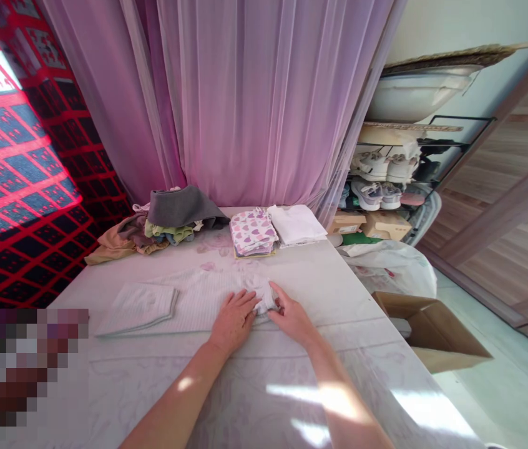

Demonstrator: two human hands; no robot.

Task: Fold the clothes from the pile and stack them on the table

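Observation:
A pale ribbed garment (198,299) lies spread on the patterned table cover, its left part folded over into a flat layer. My left hand (234,319) rests flat on the garment near its right end, fingers stretched out. My right hand (294,317) is at the gathered right end, thumb and fingers curled around the bunched edge. The two hands are close together, a narrow strip of cloth showing between them. What type of garment it is, I cannot tell.
Behind lie a heap of loose clothes (177,215), a folded heart-print stack (253,232) and folded white cloth (298,224). A purple curtain (254,106) hangs at the back. To the right are an open cardboard box (446,330) and a shoe rack with shoes (374,165).

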